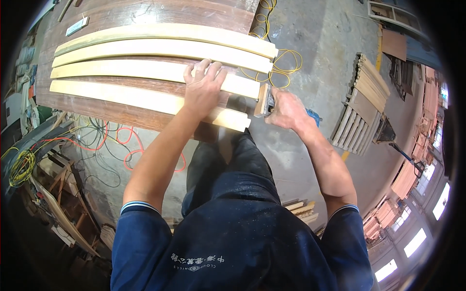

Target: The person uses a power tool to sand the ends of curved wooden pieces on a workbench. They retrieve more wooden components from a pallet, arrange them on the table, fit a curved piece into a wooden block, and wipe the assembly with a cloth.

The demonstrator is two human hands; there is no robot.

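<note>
Several pale curved wooden strips lie roughly side by side on the brown tabletop point(98, 105). Their right ends are cut into short tenons and jut past its edge. My left hand point(204, 85) rests with fingers spread on the second-nearest strip point(134, 68), its wrist passing over the nearest strip point(123, 94). My right hand point(287, 107) grips a small power tool point(268, 100) with a wooden block or plate on its face and a blue part showing behind the hand. The tool's face is close to the second-nearest strip's right end; contact is hard to tell.
A small block point(77, 26) sits at the table's far left. Yellow cord point(289, 69) loops on the concrete floor beyond the right edge. Red hose point(133, 145) and tangled cables lie below left. Stacked slats point(364, 105) and a pallet-truck handle point(407, 156) are to the right.
</note>
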